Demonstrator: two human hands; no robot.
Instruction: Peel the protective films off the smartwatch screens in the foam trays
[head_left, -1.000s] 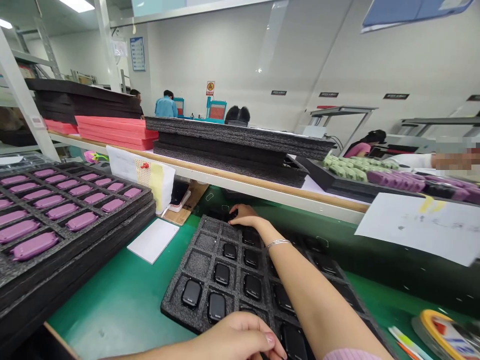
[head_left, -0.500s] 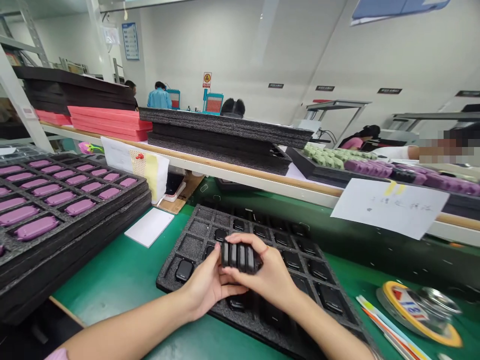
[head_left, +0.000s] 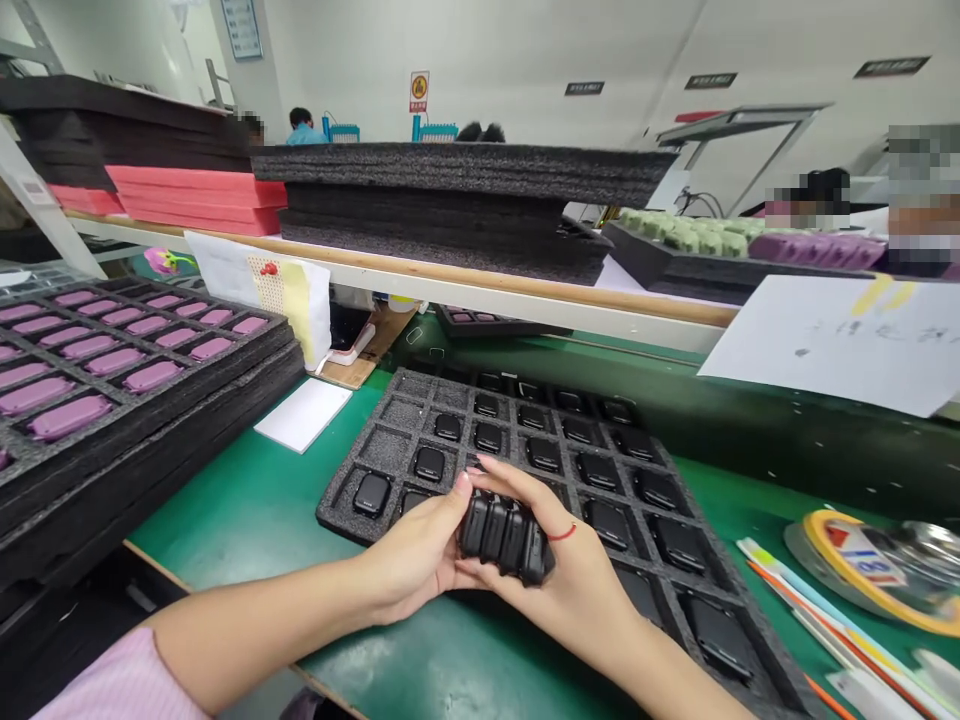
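Note:
Both hands meet over the near edge of a black foam tray (head_left: 390,448) on the green bench. Between them is a row of several small black devices (head_left: 504,530), stacked side by side on edge. My left hand (head_left: 416,555) presses the row's left end with its fingers curled. My right hand (head_left: 570,570) wraps round the right end, a red thread on one finger. The tray's pockets hold more black devices (head_left: 600,468); a few pockets at the near left are bare.
Stacked foam trays of purple cases (head_left: 112,360) stand at the left. A white pad (head_left: 303,413) lies beside them. A shelf (head_left: 525,300) carries black and red foam sheets, plus trays of green and purple parts. A tape roll (head_left: 862,560) and pens sit right. People work behind.
The hands have drawn the row of black devices nearer and lower, toward the tray's near edge. The view has tilted down and moved closer to the bench.

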